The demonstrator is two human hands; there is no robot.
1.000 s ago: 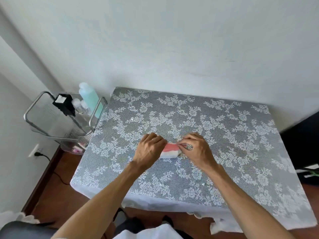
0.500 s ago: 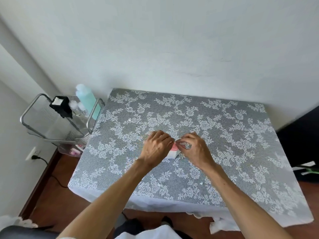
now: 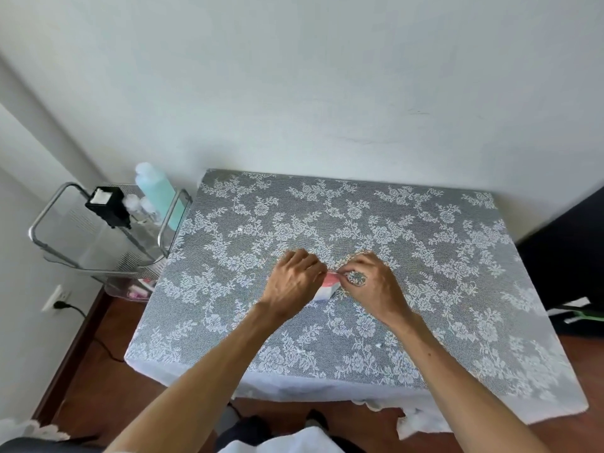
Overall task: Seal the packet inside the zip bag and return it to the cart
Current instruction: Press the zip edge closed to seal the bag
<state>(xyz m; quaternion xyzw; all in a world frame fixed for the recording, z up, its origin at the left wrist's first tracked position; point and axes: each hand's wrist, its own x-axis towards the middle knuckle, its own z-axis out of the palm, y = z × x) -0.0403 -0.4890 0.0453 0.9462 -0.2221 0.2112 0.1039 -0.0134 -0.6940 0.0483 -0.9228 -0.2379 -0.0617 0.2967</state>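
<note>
At the far left, about nine o'clock from the table's middle, a socket (image 3: 58,299) with a black plug sits low on the wall, its cord trailing over the wooden floor. Just right of it stands the cart (image 3: 45,245), a chrome-railed trolley touching the table's left edge; on its top shelf are a black box (image 3: 108,206) and, at its one o'clock, a pale green bottle (image 3: 160,194), upright against the wall. The table (image 3: 457,289), draped in grey lace cloth, fills the middle of the view. Near its centre the left hand (image 3: 294,282) is curled, fingers bent down and pinching the left end of the bag (image 3: 327,286), a small clear zip bag lying flat on the cloth with the pink-and-white packet (image 3: 328,282) showing inside it. At three o'clock from that hand, almost touching it, the right hand (image 3: 371,282) is likewise closed, fingertips nipping the bag's top edge. Only a narrow strip of bag shows between the two hands; whether its zip is shut cannot be told.
</note>
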